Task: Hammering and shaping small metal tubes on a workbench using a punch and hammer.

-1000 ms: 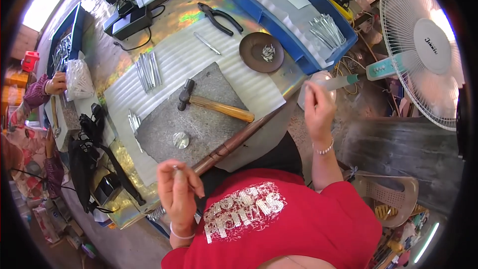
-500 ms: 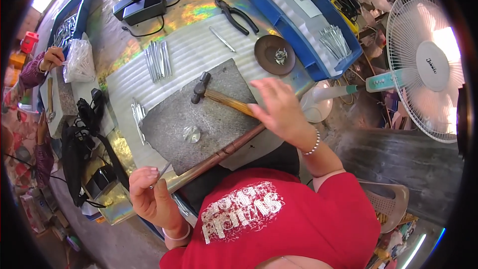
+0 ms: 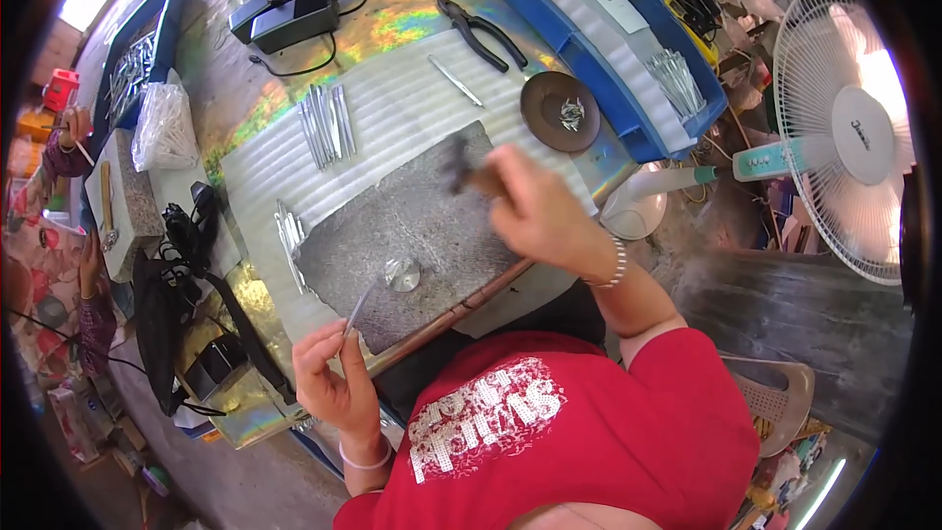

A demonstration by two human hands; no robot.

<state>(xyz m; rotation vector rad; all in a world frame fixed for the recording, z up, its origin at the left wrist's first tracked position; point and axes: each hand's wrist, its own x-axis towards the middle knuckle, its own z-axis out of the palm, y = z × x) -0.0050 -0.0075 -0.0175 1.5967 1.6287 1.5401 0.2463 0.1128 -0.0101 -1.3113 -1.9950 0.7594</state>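
My left hand point(image 3: 336, 375) pinches a thin metal strip point(image 3: 360, 312) between thumb and fingers, its far end reaching over the near left part of a grey stone slab point(image 3: 378, 216). On the slab, by that end, lies a small shiny metal disc point(image 3: 402, 275). My right hand point(image 3: 545, 206) is closed round the handle of a hammer point(image 3: 457, 167), its dark head blurred and held above the right side of the slab. Most of the handle is hidden by my fingers.
Metal strips point(image 3: 327, 126) lie on white foam sheet, with pliers point(image 3: 481, 36) and a brown dish point(image 3: 536, 118) of small metal pieces beyond. A blue tray point(image 3: 559, 44) and fan point(image 3: 863, 142) stand right. At left, a co-worker's hand point(image 3: 75, 126) is near a plastic bag point(image 3: 165, 128).
My right hand has taken hold of the hammer and lifted it off the slab. My left hand has moved right and inward, bringing the metal strip over the slab near the disc.
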